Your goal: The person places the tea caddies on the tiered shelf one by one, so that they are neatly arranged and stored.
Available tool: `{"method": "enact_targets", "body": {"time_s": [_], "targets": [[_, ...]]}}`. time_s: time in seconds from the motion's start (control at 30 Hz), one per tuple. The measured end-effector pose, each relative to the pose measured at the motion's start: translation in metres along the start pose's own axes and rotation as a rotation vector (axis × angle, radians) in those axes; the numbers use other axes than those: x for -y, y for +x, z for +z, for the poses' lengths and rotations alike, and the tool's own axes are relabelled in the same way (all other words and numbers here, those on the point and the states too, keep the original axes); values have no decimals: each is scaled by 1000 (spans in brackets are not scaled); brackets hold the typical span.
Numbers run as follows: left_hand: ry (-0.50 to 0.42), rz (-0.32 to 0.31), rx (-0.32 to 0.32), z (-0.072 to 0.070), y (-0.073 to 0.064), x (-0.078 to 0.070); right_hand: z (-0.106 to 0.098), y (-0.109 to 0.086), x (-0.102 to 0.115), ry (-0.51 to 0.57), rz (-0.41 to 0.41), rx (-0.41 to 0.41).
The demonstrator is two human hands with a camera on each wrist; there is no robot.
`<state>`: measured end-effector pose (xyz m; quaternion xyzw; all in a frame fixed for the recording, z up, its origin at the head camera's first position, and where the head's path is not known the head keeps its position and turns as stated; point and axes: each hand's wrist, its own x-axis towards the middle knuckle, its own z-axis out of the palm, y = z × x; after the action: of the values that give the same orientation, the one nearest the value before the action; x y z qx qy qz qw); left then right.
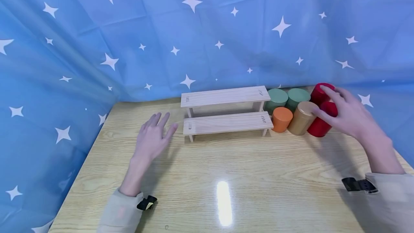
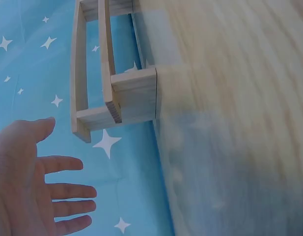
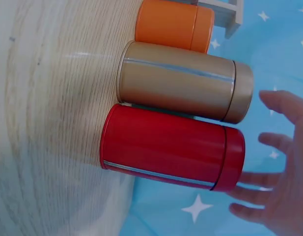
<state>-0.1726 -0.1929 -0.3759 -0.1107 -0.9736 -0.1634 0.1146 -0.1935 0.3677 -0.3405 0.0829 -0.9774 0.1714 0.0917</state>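
Note:
At the table's right side my right hand [image 1: 347, 112] hovers over the red canisters, fingers spread. In the right wrist view its fingers are close to the lid of the front red canister [image 3: 166, 145], beside a gold canister [image 3: 180, 81]. A second red canister [image 1: 320, 94] stands behind, partly hidden by the hand. An orange canister [image 1: 282, 119] and two green canisters [image 1: 277, 99] stand to the left. My left hand [image 1: 152, 136] is held over the table with straight, spread fingers, left of a two-step wooden shelf [image 1: 226, 123], holding nothing.
The shelf's upper step [image 1: 224, 96] stands near the back edge, its right end beside the green and orange canisters. A blue curtain [image 1: 207, 39] with white stars hangs behind and at the left of the wooden table [image 1: 194, 182].

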Motion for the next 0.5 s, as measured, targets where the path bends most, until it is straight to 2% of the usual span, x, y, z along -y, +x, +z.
{"method": "enact_targets", "body": {"time_s": [0.23,0.37,0.5], "targets": [[-51,-31,20,8,1,-6,-1,-6,-10,73,61,63],[-91,-48,41,13,4,-6,-1,-8,-18,129,49,61],[-180,-69,68,17,6,-6,1,-8,-27,173,8,33]]}}
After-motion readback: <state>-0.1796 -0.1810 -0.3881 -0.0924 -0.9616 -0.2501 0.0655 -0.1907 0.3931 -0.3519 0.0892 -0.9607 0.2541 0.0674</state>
